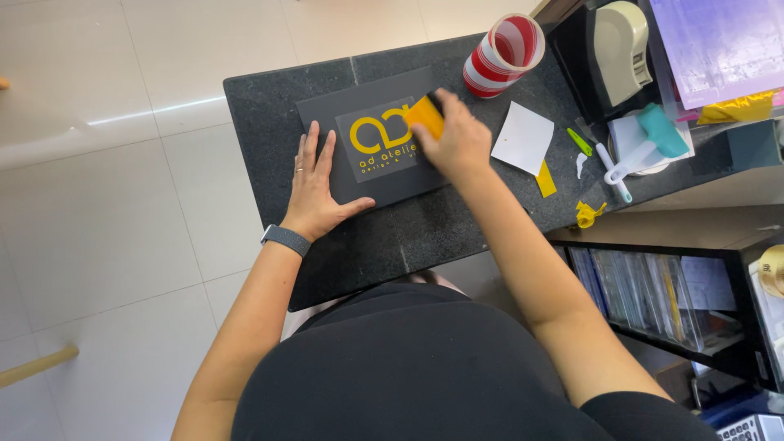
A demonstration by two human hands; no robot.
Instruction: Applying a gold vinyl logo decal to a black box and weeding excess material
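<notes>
Left hand (314, 186) spread flat, fingers apart, pinning the dark grey card (371, 139) to the black stone worktop (269, 98). Yellow vinyl lettering (377, 137) at the card's middle. Right hand (459, 140) closed around a yellow squeegee (425, 114), pressed onto the lettering. Risk: uneven pressure trapping bubbles or creasing vinyl; card sliding if the hold slackens. Farther right, striped tape roll (500, 51), white backing square (523, 136).

Orange squeegee (425, 115) on dark decal board (371, 167)
</notes>
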